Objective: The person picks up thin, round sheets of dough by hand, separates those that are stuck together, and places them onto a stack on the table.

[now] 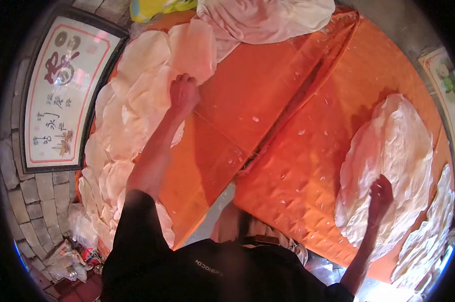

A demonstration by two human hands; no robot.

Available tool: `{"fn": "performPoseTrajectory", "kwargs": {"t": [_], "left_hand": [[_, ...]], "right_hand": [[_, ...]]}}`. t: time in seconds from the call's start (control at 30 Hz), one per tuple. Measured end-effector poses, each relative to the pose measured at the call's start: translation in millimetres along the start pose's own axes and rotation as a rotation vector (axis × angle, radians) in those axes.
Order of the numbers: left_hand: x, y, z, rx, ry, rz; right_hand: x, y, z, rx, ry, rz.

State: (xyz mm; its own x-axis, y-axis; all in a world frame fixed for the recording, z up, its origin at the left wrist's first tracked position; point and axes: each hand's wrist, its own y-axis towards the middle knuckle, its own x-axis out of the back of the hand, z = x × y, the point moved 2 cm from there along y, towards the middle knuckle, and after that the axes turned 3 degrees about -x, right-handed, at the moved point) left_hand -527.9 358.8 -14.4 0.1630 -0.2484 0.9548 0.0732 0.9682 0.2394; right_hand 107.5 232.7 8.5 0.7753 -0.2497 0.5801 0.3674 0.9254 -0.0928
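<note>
My left hand (pixel 183 91) reaches forward to the overlapping thin pale flatbreads (pixel 129 100) on the left. Its fingers are curled closed at the lower edge of one smooth flatbread (pixel 191 50). On the right lies a large oval stack of flatbreads (pixel 388 136), wrinkled on top. Over the lower middle of this stack is my right hand (pixel 381 194), with bent fingers against the top flatbread. A crease runs from those fingertips toward the far edge. The fingertips of both hands are partly hidden.
An orange quilted cover (pixel 298 166) with a raised seam lies beneath. A pink-white cloth (pixel 267 20) is bunched at the back. A framed sign (pixel 69 93) is at left, plastic bags (pixel 69 261) below it. More flatbreads (pixel 428 234) lie at far right.
</note>
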Motion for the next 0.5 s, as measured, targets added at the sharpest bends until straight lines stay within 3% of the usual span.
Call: {"fn": "performPoseTrajectory", "kwargs": {"t": [0.03,0.1,0.17,0.3,0.37,0.4,0.5], "left_hand": [[0.5,1.3,4.9,-0.018,-0.021,-0.029],[43.4,-0.1,-8.3,-0.113,-0.111,-0.076],[77.1,-24.3,-37.3,-0.241,-0.201,-0.136],[102.8,-97.5,-140.8,-0.429,-0.477,-0.124],[108.0,-132.9,-175.2,-0.419,-0.632,-0.013],[113.1,-146.7,-186.2,-0.415,-0.682,0.041],[118.9,-201.2,-206.7,-0.097,-0.877,0.045]], "right_hand": [[-19.4,-4.3,15.6,0.057,-0.028,0.035],[-60.2,-19.6,85.9,-0.018,-0.051,0.173],[-108.2,-21.9,73.2,0.018,0.291,0.388],[-198.1,-48.7,121.5,-0.625,0.856,0.795],[-220.2,-52.9,146.0,-0.752,0.987,0.86],[-224.8,-53.3,145.2,-0.693,0.885,0.803],[-250.2,-58.0,105.0,-0.456,0.59,0.63]]}}
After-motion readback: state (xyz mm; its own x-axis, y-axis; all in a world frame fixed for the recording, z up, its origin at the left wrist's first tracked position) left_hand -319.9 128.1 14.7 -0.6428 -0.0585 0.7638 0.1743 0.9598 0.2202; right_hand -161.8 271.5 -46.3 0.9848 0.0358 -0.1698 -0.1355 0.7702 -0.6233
